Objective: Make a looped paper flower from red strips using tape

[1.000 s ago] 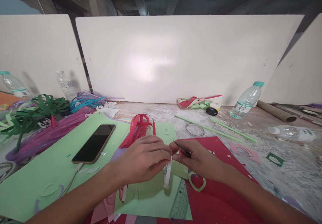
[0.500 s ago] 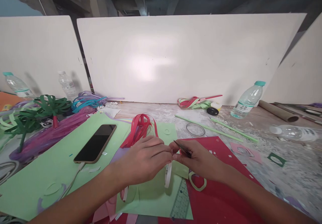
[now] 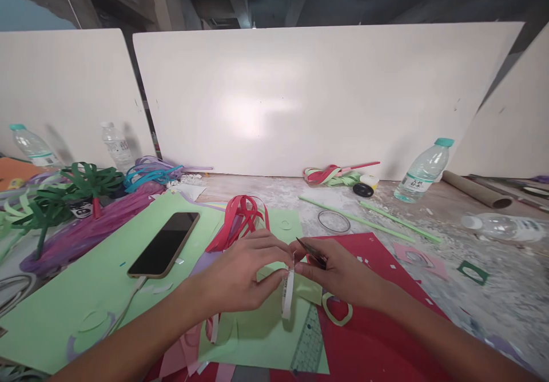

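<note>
My left hand (image 3: 253, 267) is at the centre, its thumb and index fingertips at the top of a narrow white tape roll (image 3: 287, 296) with dark print. The roll hangs nearly edge-on; a thin end rises from it to the fingertips of both hands. My right hand (image 3: 332, 265) is curled around dark-bladed scissors (image 3: 313, 252), blades pointing up-left and handles hidden, while its thumb and index finger meet near the tape end. Beneath lie a light green sheet (image 3: 257, 353), a clear ruler (image 3: 309, 342) and a pale green ring (image 3: 337, 309) on red paper (image 3: 386, 336).
A phone (image 3: 165, 245) with a cable lies left, near red paper strips (image 3: 242, 219). Behind are green sticks (image 3: 355, 217), a metal ring (image 3: 333, 221) and a black-capped container (image 3: 363, 189). A leaning bottle (image 3: 422, 170) and cardboard tube (image 3: 476, 188) are right; a white panel (image 3: 326, 102) stands behind.
My left thumb has dropped away from the other fingers, opening a gap that shows more of the tape roll. My right hand and the scissors have hardly moved.
</note>
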The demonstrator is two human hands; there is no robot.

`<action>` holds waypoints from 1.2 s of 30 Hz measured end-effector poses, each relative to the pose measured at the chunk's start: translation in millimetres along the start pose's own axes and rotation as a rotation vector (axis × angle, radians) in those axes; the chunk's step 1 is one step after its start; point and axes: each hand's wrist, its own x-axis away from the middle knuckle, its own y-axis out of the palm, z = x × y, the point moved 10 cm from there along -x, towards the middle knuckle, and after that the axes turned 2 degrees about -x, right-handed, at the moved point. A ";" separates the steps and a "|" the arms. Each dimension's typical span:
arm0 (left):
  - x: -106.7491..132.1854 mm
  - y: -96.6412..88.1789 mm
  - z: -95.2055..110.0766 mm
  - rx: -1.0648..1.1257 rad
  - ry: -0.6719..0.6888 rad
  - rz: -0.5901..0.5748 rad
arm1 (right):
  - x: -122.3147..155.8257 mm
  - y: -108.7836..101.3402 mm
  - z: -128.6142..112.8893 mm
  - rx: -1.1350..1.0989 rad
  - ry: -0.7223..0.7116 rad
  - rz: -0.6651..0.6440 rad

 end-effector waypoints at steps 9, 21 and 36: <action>1.1 -3.0 0.3 -0.057 0.059 0.081 | 1.4 3.0 1.5 0.003 0.038 -0.025; 6.5 -8.7 -24.4 0.018 -0.197 0.301 | 19.6 -15.4 -14.5 0.373 0.070 0.015; 7.2 -8.6 -17.7 -0.059 -0.235 0.301 | 18.4 -16.3 -24.1 0.571 0.018 0.136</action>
